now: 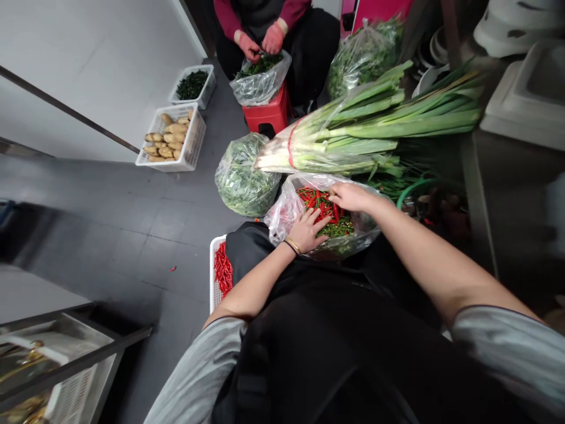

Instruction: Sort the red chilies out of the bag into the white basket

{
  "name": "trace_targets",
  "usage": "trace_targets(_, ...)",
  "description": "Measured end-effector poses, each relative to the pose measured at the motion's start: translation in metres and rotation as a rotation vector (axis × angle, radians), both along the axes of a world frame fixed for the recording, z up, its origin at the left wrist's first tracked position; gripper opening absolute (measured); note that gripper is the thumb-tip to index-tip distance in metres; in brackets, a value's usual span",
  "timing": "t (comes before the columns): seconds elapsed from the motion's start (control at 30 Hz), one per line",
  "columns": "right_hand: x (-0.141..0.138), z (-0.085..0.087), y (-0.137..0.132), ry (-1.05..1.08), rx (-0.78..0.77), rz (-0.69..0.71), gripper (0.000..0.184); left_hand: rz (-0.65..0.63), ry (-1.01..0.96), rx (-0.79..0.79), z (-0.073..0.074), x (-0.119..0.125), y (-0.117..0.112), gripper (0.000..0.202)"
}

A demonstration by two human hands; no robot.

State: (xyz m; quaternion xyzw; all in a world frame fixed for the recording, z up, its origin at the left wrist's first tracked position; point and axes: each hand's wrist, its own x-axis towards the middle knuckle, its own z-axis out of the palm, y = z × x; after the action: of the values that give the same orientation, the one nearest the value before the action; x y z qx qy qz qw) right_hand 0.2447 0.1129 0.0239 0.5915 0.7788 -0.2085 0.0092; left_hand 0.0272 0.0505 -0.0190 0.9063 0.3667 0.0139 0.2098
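Note:
A clear plastic bag [282, 200] sits open in front of my lap, with red chili peppers [314, 197] and green stems [339, 228] inside. My left hand [305, 231] lies on the chilies with its fingers spread, a bracelet round the wrist. On the far side of the bag, my right hand [348, 196] has its fingers drawn together over the chilies. What those fingertips hold, if anything, is too small to make out. Beside my left leg, a white basket [213, 291] contains loose red chilies [223, 270].
Large leeks [353, 126] in plastic lie just beyond the bag, beside a bag of leafy greens [247, 176]. Opposite, a gloved person [272, 38] handles greens over a red stool [267, 113]. A potato basket [194, 147] stands left; a green-rimmed basket [408, 187] is right.

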Motion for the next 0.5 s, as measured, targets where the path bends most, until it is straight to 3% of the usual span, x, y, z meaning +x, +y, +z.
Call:
trace_targets(0.1, 0.024, -0.020, 0.021, 0.122, -0.128, -0.253, 0.016, -0.026, -0.032, -0.065, 0.003, -0.020, 0.001, 0.060)
trace_targets(0.17, 0.045, -0.022, 0.018, 0.389, -0.151, -0.423, 0.023, 0.025, -0.115, -0.085, 0.010, -0.028, 0.000, 0.057)
trace_targets(0.23, 0.049, -0.011, 0.000, 0.685, -0.112, -0.519, 0.032, 0.160, -0.296, -0.098, 0.021, -0.027, -0.003, 0.049)
trace_targets(0.3, 0.031, 0.007, -0.027, 0.882, -0.075, -0.535, 0.038, 0.321, -0.540, -0.196, 0.033, -0.018, -0.006, 0.046)
trace_targets(0.4, -0.014, 0.026, -0.065, 0.978, -0.138, -0.470, 0.040, 0.449, -0.828, -0.630, 0.046, 0.002, -0.010, 0.055)
trace_targets(0.5, -0.027, 0.017, -0.078, 0.935, -0.188, -0.452, 0.047, 0.551, -0.900, -1.056, 0.045, 0.010, -0.014, 0.053)
